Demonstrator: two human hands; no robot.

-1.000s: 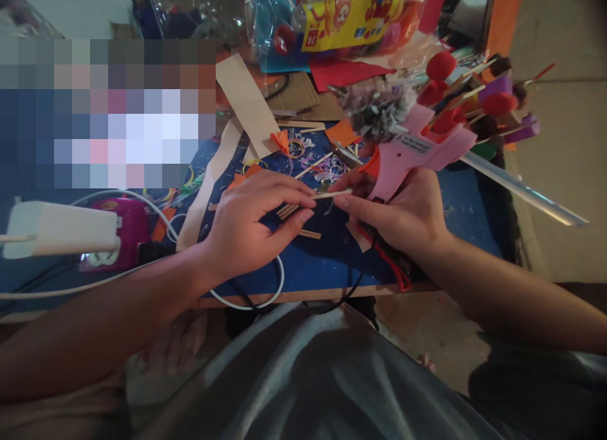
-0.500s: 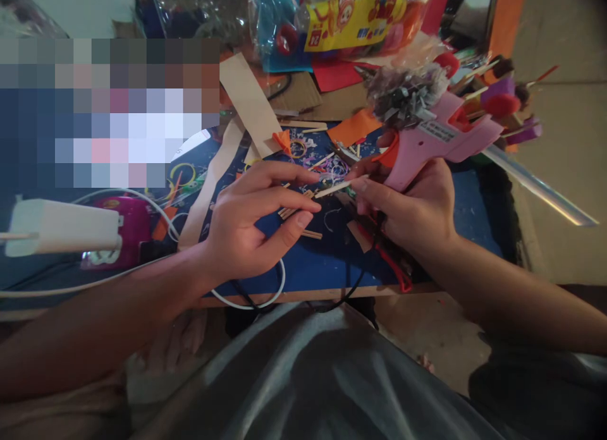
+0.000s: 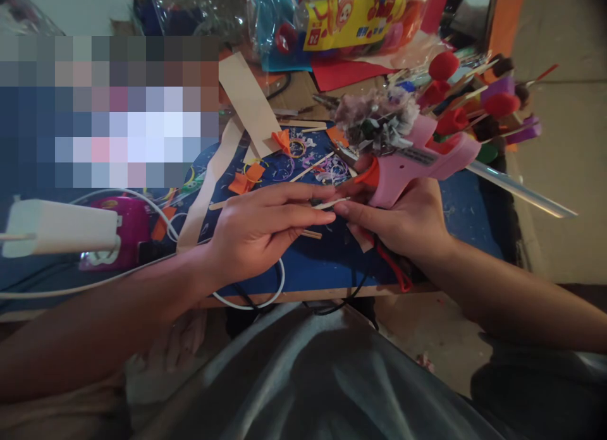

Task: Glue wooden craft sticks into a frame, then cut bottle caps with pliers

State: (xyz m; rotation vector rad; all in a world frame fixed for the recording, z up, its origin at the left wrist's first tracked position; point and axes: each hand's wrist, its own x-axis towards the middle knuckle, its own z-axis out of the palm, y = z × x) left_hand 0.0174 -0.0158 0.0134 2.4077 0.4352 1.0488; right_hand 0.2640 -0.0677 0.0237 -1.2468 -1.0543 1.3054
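My right hand (image 3: 412, 215) wraps round the handle of a pink glue gun (image 3: 405, 174) with an orange trigger. Its thumb and a finger also pinch the end of a thin wooden stick (image 3: 328, 204). My left hand (image 3: 265, 222) closes on the other end of that stick, its fingertips almost meeting those of the right; the thumb is mostly hidden below. A clear glue stick (image 3: 526, 190) juts from the back of the gun. Fluffy grey material with dark shreds (image 3: 377, 121) covers the nozzle end.
Several small sticks (image 3: 313, 234), orange paper scraps (image 3: 246, 177) and red-handled pliers (image 3: 398, 272) lie on the blue tabletop (image 3: 322, 266). At left, a white plug adapter (image 3: 66, 228) sits in a magenta socket block (image 3: 128, 228). Red foam balls (image 3: 500, 105) stand on sticks at right.
My left hand let go of the stick and opened, then came right and closed on it again. The glue gun swung right and up, then came back left and down.
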